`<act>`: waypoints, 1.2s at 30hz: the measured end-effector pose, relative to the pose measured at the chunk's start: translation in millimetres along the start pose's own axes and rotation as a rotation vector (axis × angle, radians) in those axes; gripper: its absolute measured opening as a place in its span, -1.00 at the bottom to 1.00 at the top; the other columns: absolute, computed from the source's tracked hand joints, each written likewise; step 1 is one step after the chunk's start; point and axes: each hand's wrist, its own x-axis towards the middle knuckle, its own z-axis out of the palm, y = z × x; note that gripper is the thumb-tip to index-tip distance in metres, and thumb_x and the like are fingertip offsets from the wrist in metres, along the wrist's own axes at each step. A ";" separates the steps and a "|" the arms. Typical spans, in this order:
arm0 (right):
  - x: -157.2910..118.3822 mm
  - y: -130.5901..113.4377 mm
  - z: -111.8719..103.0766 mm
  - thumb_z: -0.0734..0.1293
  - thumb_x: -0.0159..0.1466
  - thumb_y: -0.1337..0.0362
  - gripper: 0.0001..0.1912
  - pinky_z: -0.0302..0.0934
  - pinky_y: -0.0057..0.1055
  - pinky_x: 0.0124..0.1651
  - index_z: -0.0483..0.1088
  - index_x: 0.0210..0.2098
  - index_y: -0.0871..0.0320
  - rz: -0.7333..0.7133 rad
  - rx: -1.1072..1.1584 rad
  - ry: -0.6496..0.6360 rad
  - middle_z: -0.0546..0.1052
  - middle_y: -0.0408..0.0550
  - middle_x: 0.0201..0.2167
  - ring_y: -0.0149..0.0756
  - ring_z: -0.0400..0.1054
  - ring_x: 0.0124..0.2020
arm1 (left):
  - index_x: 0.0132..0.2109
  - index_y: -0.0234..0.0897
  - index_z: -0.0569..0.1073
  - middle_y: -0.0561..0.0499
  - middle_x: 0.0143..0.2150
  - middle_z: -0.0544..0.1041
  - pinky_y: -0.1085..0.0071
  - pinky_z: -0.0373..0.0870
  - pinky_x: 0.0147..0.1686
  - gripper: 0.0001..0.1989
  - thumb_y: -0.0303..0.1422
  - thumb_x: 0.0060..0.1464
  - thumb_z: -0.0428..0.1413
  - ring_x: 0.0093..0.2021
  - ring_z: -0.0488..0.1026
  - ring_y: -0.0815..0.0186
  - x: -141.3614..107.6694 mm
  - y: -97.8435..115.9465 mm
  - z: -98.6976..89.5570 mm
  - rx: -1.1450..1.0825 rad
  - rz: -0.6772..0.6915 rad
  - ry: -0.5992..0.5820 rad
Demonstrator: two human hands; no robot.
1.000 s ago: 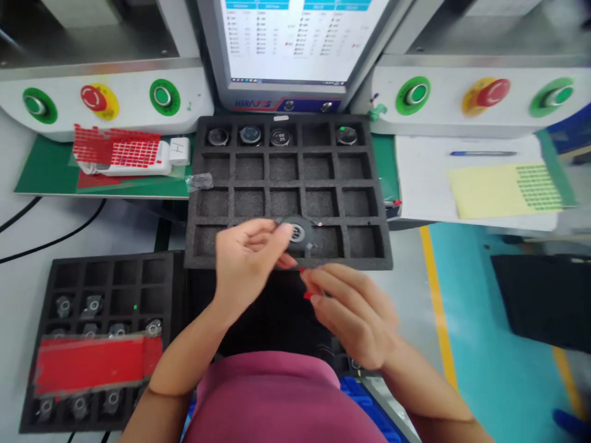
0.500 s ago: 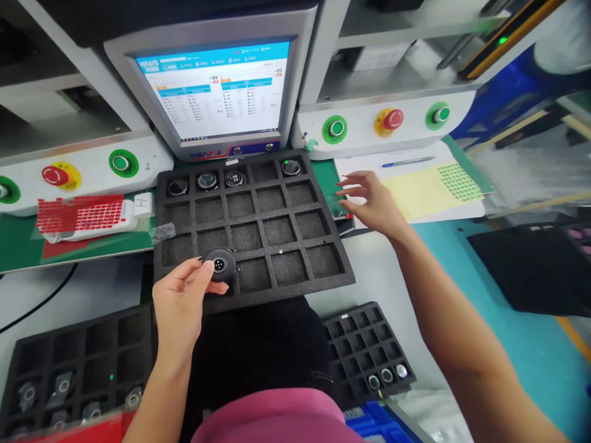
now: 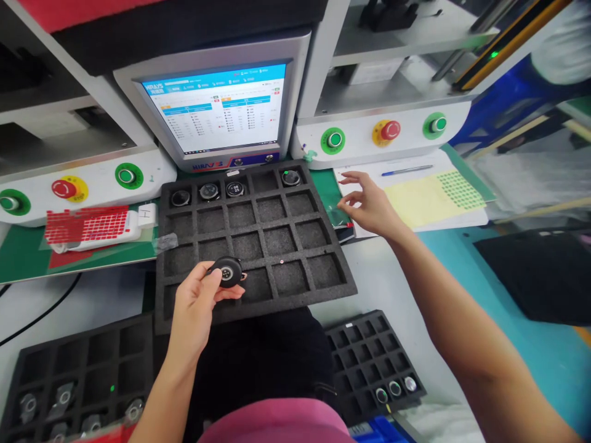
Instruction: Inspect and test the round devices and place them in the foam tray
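My left hand (image 3: 196, 301) pinches a round black smartwatch body (image 3: 229, 271) by its edge, sensor back facing up, over the near left part of a black foam tray (image 3: 272, 294). Several watch bodies lie face up in the tray's far row, one a watch with a lit dial (image 3: 235, 189) and one a watch with a green dot (image 3: 290, 178). Right of the tray, my right hand (image 3: 372, 206) brings thumb and index finger together above a small clear bag (image 3: 339, 216). Whatever sits between those fingertips is too small to make out.
A monitor (image 3: 221, 114) stands behind the tray, with green buttons (image 3: 333, 141) and red stop buttons (image 3: 391, 130) beside it. Right lie a pen (image 3: 406, 170) and a yellow sticker sheet (image 3: 415, 200); left, a red sticker sheet (image 3: 87, 226). Lower foam trays (image 3: 87, 363) flank my lap.
My left hand has shifted slightly right with the watch body. My right thumb and index finger have closed from a spread position. The whole view has tilted a little.
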 end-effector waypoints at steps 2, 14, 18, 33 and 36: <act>2.9 1.9 -0.9 0.36 0.10 0.25 -0.30 0.48 -0.18 -0.20 0.20 0.23 0.11 -0.004 -0.021 0.008 0.36 0.21 0.19 -0.21 0.49 -0.30 | -0.24 -0.31 0.47 -0.07 -0.33 0.67 0.37 0.61 -0.38 -0.72 -0.17 0.09 0.26 -0.43 0.62 0.25 -0.7 -2.4 -0.5 -0.011 -0.008 -0.019; 17.2 12.1 4.4 0.35 0.02 0.28 -0.29 0.48 -0.10 -0.21 0.23 0.18 0.15 0.005 -0.030 -0.099 0.43 0.21 0.04 -0.23 0.47 -0.44 | -0.25 -0.31 0.46 -0.09 -0.35 0.67 0.37 0.61 -0.37 -0.68 -0.13 0.07 0.27 -0.47 0.61 0.26 -2.9 -15.1 -14.4 -0.028 -0.043 -0.053; 13.2 2.6 3.4 0.35 0.06 0.23 -0.25 0.47 -0.17 -0.25 0.15 0.24 0.10 -0.035 -0.002 -0.124 0.38 0.24 0.16 -0.09 0.53 -0.22 | -0.24 -0.31 0.46 -0.09 -0.35 0.67 0.36 0.61 -0.36 -0.70 -0.14 0.09 0.26 -0.46 0.61 0.25 -6.4 -13.6 -13.4 -0.022 -0.045 -0.039; 15.2 -6.1 13.1 0.36 0.00 0.32 -0.12 0.46 -0.16 -0.20 0.15 0.33 0.12 -0.054 0.093 -0.120 0.42 0.16 0.08 -0.26 0.44 -0.41 | -0.18 -0.33 0.45 -0.11 -0.30 0.68 0.38 0.62 -0.33 -0.58 -0.05 0.06 0.29 -0.42 0.62 0.26 -1.9 -22.6 -28.4 -0.006 -0.048 -0.069; 6.3 -20.9 -0.8 0.39 0.07 0.26 -0.18 0.41 -0.24 -0.27 0.12 0.31 0.07 -0.061 0.151 0.007 0.40 0.14 0.10 -0.31 0.43 -0.40 | -0.21 -0.33 0.45 -0.10 -0.32 0.68 0.41 0.62 -0.35 -0.56 -0.05 0.01 0.32 -0.43 0.63 0.26 -4.5 -19.0 -22.1 -0.033 -0.050 -0.040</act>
